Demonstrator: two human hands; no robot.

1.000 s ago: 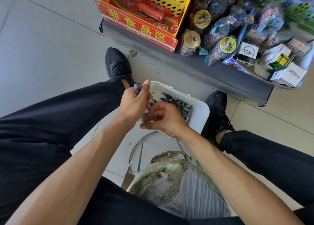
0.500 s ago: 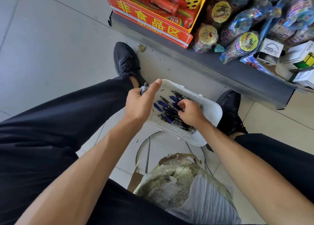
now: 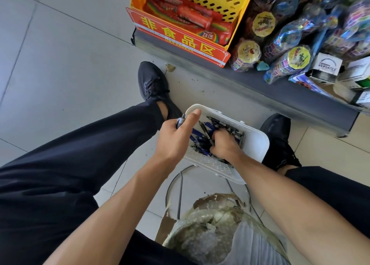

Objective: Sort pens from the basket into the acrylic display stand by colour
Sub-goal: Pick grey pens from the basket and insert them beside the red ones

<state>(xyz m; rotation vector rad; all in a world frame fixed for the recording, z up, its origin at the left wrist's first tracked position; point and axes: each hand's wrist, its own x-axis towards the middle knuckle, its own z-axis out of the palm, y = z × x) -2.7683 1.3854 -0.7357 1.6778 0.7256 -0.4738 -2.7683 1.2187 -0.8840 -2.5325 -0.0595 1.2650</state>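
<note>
- The left hand (image 3: 176, 138) grips a few pens (image 3: 180, 121) at the white basket (image 3: 255, 144) rim (thumb extended).
- The right hand (image 3: 224, 147) curls round pens in the basket (image 3: 208, 130), on the floor between two black shoes (image 3: 154, 86).

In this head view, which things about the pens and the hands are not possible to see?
- Acrylic display stand: not in the head view at all.
- Pens in the left hand: only their tips show above the fist; number and colours hidden.
- Right hand: its fingers are buried among the pens in the basket; whether they pinch one cannot be told.
- Pens under that hand: covered by it.
</note>
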